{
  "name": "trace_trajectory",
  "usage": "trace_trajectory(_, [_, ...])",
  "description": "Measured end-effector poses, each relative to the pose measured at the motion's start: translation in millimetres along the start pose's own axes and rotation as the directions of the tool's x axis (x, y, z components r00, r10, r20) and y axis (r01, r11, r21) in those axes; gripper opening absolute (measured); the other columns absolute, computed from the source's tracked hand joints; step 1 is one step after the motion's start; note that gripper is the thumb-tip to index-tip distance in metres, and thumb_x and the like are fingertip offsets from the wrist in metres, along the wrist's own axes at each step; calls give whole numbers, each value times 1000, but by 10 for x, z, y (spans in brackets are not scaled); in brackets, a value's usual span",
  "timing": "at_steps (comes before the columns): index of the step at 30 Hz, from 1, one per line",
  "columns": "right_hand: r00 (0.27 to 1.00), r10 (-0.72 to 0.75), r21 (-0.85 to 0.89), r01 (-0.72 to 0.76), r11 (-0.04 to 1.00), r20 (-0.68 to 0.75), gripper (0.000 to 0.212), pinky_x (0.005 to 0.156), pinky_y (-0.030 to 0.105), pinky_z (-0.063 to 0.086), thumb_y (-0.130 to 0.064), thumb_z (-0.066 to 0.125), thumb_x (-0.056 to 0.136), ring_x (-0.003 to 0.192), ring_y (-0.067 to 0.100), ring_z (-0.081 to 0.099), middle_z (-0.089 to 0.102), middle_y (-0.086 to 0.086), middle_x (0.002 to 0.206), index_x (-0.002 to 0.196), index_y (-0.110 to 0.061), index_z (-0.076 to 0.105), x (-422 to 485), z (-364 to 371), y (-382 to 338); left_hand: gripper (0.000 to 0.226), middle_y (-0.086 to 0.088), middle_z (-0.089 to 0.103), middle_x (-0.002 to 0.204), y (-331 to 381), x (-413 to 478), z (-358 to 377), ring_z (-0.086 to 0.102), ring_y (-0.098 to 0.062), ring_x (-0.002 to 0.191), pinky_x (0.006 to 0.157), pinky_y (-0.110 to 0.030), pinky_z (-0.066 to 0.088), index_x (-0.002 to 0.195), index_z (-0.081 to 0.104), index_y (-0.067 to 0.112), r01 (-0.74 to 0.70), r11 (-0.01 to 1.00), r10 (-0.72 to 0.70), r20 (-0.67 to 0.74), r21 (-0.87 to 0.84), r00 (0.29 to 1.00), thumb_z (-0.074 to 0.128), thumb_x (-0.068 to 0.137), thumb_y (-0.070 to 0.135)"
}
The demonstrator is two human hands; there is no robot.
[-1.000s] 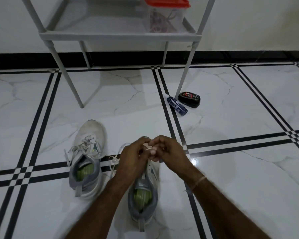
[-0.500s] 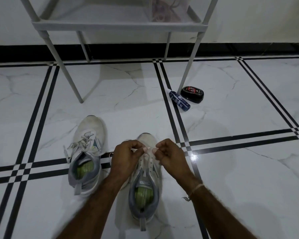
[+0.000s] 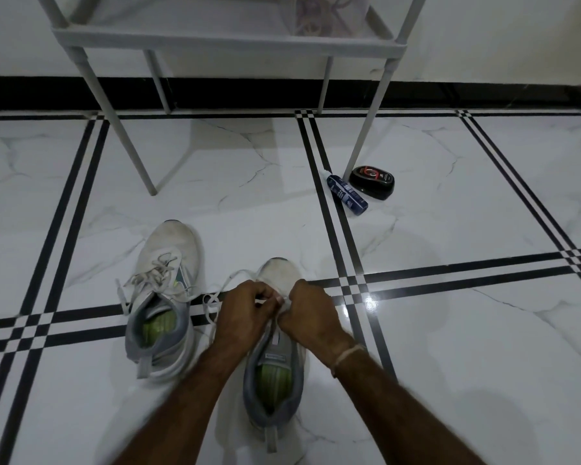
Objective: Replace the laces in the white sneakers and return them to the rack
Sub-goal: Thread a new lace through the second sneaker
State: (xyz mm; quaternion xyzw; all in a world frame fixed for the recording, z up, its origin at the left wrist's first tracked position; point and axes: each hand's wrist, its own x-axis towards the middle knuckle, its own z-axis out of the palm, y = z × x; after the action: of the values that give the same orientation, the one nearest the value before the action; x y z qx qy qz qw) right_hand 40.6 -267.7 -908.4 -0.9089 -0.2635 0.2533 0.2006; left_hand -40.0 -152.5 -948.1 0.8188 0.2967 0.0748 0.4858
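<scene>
L hand (image 3: 245, 310) & R hand (image 3: 311, 313) knuckle to knuckle, nearly touching, fingers curled, each pinching a bit of white lace (image 3: 209, 298) low over the front eyelets of the near sneaker (image 3: 280, 271). Exact pinch pts hidden behind knuckles.

Vs half a sec ago: gap between the hands now closed. Vs a sec ago: lower, nearer the toe. Reads as pull apart, then regrip, i.e. prob. threading or snugging one crossing. Means lacing on this shoe not finished. Slack loop lying on floor (image 3: 450, 347) just left of L hand, so more lace to feed. Thin thread (image 3: 348, 351) round R wrist, no bearing.

Next out: other sneaker (image 3: 168, 263) just beside, on the left, upright, toe pointing away, laces loose & untied w/ ends trailing. Can't tell if old or new laces. Both shoes on floor, apart from rack (image 3: 228, 41), so return step not begun.

Box (image 3: 329, 18) of tangled cords on rack shelf, right end, top cut off by frame. Blue tube (image 3: 346, 195) lying flat, black tin (image 3: 371, 182) just beside it, both by rack's front right leg. Off the straight line from shoes to shelf, but worth minding near that leg.
</scene>
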Motion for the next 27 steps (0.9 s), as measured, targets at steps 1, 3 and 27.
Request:
trace_trajectory(1, [1000,-5,-5,5,1000,-18,29,85,34,54,-27,72,92,100,25,65,67,11,108,108,-4,63,-4,-11,43,13,5,72,89,17,-2,25,67,-6,86,81,-32,57,86,76,18,-7,1000,7,-1,4,1000,74,89,31])
trace_trajectory(3, [998,9,36,-6,999,-59,16,83,31,54,-17,74,89,93,21,67,71,8,100,98,-5,70,2,-19,163,6,4,71,91,55,-15,36,67,-8,87,83,-35,57,85,73,19,-15,1000,15,-9,11,1000,76,89,24])
trace_trajectory(27, [998,59,651,-47,758,3,14,80,23,61,-9,71,94,87,10,75,80,-2,92,103,-13,81,-125,88,432,11,10,63,96,122,-205,138,63,-10,87,69,-27,39,89,70,28,-2,938,41,-104,347,994,66,93,37])
